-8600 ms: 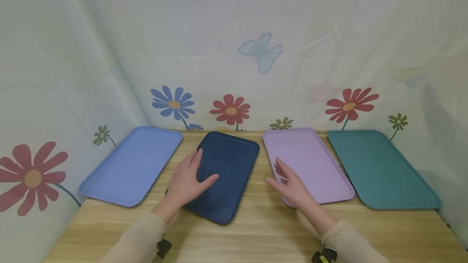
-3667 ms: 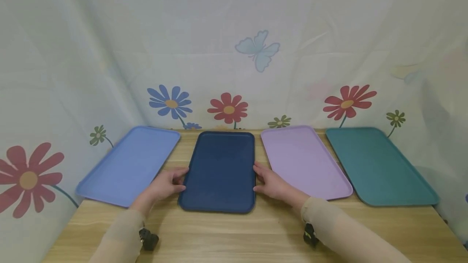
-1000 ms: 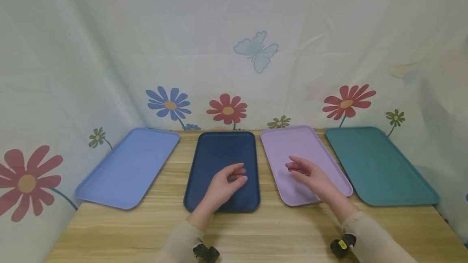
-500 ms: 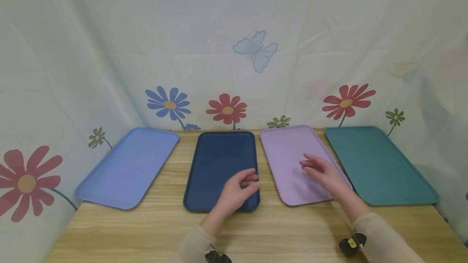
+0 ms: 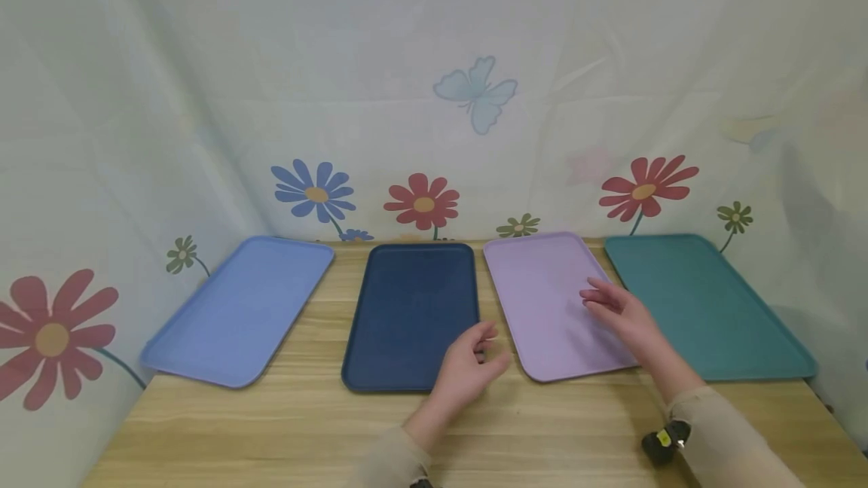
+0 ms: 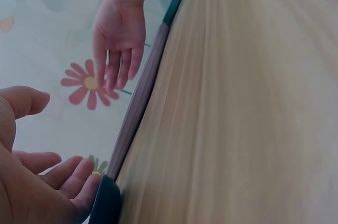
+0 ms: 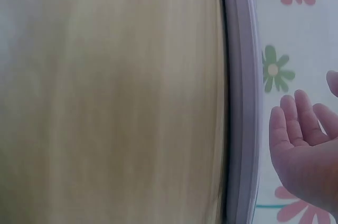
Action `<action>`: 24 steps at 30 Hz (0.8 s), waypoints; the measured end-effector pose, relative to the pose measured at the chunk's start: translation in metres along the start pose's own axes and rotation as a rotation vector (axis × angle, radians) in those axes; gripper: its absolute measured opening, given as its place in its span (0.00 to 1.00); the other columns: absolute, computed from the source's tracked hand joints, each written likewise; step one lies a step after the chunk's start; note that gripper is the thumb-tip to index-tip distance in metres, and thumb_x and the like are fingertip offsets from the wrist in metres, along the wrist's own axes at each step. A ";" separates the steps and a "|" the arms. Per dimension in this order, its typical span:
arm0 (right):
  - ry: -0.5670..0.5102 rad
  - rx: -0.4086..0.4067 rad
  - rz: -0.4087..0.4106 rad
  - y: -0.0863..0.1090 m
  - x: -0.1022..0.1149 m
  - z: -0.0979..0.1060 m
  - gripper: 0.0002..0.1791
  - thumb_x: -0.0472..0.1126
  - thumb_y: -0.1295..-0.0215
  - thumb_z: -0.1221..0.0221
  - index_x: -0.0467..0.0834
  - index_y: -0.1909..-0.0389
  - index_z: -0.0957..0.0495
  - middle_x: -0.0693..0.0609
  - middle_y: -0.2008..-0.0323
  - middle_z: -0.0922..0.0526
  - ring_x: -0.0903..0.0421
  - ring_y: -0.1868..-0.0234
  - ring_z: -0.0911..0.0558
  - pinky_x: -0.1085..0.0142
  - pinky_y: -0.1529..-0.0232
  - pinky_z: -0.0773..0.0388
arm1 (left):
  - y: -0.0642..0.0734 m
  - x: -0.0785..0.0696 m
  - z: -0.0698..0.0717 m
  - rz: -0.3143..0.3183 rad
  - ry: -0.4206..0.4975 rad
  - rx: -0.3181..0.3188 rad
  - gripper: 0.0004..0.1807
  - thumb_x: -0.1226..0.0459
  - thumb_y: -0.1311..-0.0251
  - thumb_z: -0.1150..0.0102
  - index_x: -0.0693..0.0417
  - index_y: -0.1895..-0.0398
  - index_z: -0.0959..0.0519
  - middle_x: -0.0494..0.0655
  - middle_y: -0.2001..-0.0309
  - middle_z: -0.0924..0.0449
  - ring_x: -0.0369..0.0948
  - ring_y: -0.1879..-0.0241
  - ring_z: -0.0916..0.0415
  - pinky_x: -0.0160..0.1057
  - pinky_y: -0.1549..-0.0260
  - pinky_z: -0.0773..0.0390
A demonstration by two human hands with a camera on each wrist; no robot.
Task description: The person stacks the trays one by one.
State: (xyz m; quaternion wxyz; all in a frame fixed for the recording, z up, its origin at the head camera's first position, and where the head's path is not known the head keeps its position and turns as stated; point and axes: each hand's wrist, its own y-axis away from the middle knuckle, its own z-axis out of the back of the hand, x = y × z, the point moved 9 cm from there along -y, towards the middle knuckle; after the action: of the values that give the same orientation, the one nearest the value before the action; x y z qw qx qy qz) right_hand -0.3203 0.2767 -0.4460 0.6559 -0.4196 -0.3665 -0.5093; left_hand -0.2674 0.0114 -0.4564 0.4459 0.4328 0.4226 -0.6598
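Note:
In the head view my left hand (image 5: 466, 369) hovers by the near right corner of the dark blue tray (image 5: 407, 307), fingers loosely bent and holding nothing. My right hand (image 5: 631, 326) is above the right side of the light purple tray (image 5: 542, 300), its fingers relaxed with nothing in them. The left wrist view has the left hand (image 6: 31, 187) beside the dark blue tray's edge (image 6: 107, 203) and the right hand (image 6: 120, 34) over the purple tray's edge (image 6: 140, 102). That purple rim (image 7: 243, 97) also runs down the right wrist view.
A light blue tray (image 5: 240, 307) lies at an angle on the left. At the right, a teal tray (image 5: 705, 307) lies close beside the purple one. All rest on a wooden table (image 5: 271, 435) before a flower-printed curtain (image 5: 366, 59).
The dark blue tray was skewed at first; both hands held its sides as it came straight. Since then the hands have left it and drifted right, the right one across the purple tray.

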 end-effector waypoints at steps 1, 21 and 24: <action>0.002 -0.004 0.004 -0.001 -0.002 0.002 0.30 0.34 0.27 0.45 0.26 0.31 0.40 0.26 0.43 0.26 0.74 0.52 0.23 0.81 0.52 0.28 | 0.000 0.001 -0.002 0.006 -0.008 -0.006 0.33 0.63 0.43 0.32 0.70 0.36 0.30 0.60 0.43 0.23 0.55 0.45 0.25 0.51 0.47 0.24; 0.139 -0.076 -0.035 -0.024 -0.018 0.035 0.36 0.29 0.34 0.40 0.24 0.29 0.45 0.26 0.33 0.37 0.33 0.33 0.37 0.57 0.34 0.35 | -0.007 -0.001 -0.029 0.104 -0.155 0.030 0.48 0.58 0.51 0.24 0.65 0.28 0.37 0.63 0.43 0.26 0.53 0.51 0.22 0.46 0.53 0.21; 0.123 -0.053 -0.054 -0.026 -0.023 0.034 0.38 0.28 0.34 0.40 0.24 0.28 0.48 0.26 0.31 0.42 0.32 0.30 0.42 0.44 0.32 0.43 | -0.007 0.000 -0.032 0.115 -0.156 0.033 0.50 0.57 0.52 0.24 0.66 0.28 0.38 0.64 0.44 0.25 0.54 0.49 0.23 0.50 0.49 0.23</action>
State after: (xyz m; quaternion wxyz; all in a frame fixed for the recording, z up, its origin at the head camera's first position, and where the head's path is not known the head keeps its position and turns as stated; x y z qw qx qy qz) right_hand -0.3528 0.3131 -0.4491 0.6520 -0.3946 -0.3233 -0.5610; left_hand -0.2678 0.0430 -0.4637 0.5072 0.4109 0.3501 -0.6718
